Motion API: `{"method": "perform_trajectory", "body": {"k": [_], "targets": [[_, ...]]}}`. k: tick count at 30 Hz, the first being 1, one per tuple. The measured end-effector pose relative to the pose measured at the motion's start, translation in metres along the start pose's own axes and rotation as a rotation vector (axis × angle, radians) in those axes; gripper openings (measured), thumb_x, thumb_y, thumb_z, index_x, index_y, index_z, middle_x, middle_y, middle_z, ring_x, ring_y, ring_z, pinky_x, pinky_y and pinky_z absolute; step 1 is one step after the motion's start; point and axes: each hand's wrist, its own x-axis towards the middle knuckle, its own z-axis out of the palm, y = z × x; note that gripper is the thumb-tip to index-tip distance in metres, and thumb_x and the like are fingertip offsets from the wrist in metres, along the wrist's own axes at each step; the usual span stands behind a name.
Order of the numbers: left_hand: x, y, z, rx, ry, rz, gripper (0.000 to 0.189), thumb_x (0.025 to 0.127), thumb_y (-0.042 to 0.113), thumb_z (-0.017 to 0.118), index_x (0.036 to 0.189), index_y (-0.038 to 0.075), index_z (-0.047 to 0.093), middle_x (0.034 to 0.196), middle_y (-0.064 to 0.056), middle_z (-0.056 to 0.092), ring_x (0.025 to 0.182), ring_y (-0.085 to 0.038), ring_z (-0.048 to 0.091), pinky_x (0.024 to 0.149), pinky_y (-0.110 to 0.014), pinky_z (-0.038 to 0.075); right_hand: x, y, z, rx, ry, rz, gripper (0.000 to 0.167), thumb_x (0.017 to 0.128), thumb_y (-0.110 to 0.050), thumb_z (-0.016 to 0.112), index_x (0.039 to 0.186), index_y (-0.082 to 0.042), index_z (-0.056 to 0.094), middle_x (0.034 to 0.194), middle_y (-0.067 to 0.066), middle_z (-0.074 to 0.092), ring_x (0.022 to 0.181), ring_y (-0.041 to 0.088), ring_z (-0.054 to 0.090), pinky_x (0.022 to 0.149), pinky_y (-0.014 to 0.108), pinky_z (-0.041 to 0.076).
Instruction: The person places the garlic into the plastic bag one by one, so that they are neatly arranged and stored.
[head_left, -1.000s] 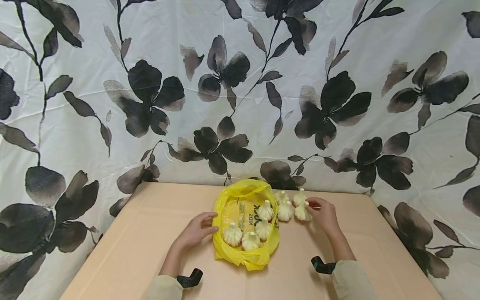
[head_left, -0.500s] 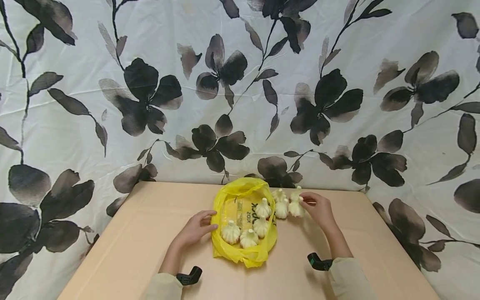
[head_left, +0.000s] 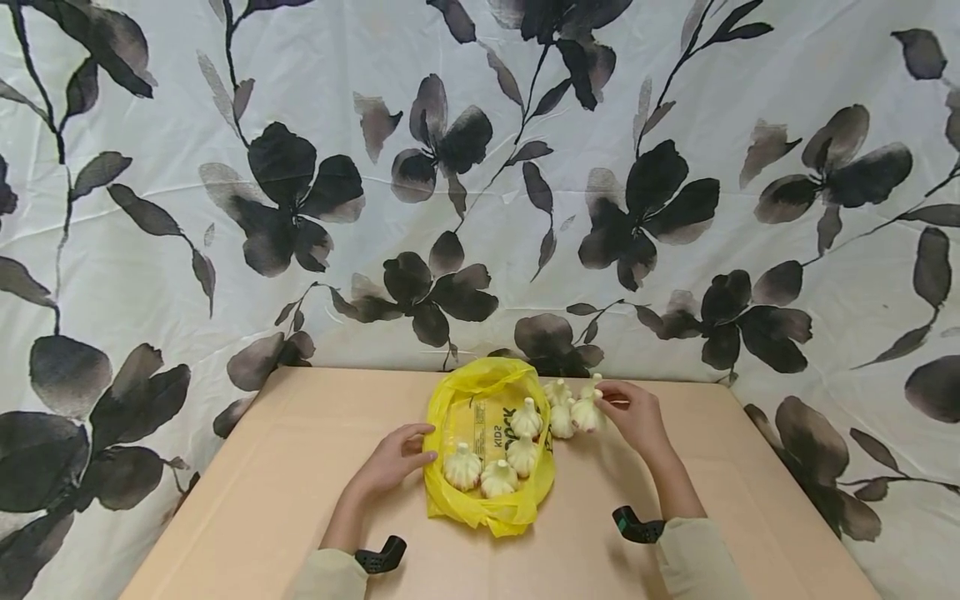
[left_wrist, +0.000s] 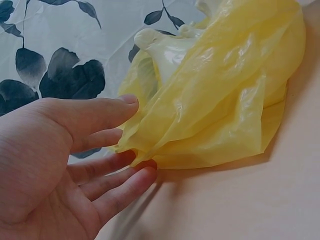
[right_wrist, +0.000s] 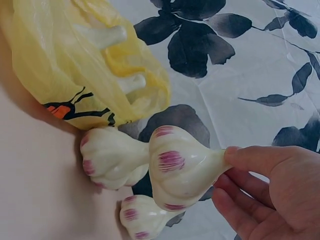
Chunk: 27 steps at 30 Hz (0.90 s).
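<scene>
Garlic [head_left: 585, 414] is pinched by its stem in our right hand [head_left: 633, 414], to the right of the yellow bag [head_left: 487, 515], whose left side our left hand [head_left: 388, 461] touches with relaxed fingers.

Both forearms [head_left: 347, 518] angle inward toward the far edge of the tabletop [head_left: 292, 454]. Nearer it, the right hand [head_left: 633, 414] pinches with thumb [right_wrist: 252, 159] and fingertips [right_wrist: 224, 199]; the left hand [head_left: 392, 458] has slightly bent fingers [left_wrist: 126, 194], thumb apart.

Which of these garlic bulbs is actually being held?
The garlic bulb to the right of the yellow bag, pinched at its narrow top by the right hand. The other bulbs sit unheld in or beside the bag.
</scene>
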Motion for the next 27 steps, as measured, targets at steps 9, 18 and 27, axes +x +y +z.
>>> {"method": "perform_trajectory", "body": {"k": [9,18,27], "targets": [[0.004,-0.002,0.000,-0.017,0.006,0.010,0.051,0.087,0.034,0.071,0.132,0.017,0.056,0.139,-0.010,0.054,0.121,-0.032,0.058,0.098,-0.050,0.049,0.012,-0.015,0.004,0.028,-0.031,-0.021,0.024,0.086,-0.008,0.071,0.109,-0.003,0.070,0.101,0.014,0.072,0.095,0.028,0.069,0.081,0.036,0.058],[0.006,-0.004,0.002,-0.036,0.005,-0.005,0.051,0.087,0.034,0.071,0.133,0.017,0.056,0.139,-0.010,0.054,0.120,-0.030,0.059,0.098,-0.049,0.050,0.027,-0.026,0.016,0.068,-0.087,-0.019,0.023,0.087,-0.010,0.071,0.110,-0.005,0.069,0.100,0.014,0.070,0.093,0.028,0.069,0.079,0.037,0.059],[0.007,-0.004,0.006,-0.051,0.002,0.017,0.051,0.088,0.032,0.070,0.133,0.014,0.055,0.139,-0.012,0.053,0.120,-0.031,0.058,0.098,-0.047,0.050,0.038,-0.030,0.025,0.089,-0.098,-0.034,0.023,0.087,-0.010,0.070,0.110,-0.006,0.070,0.102,0.013,0.070,0.096,0.027,0.068,0.084,0.039,0.058]]}}
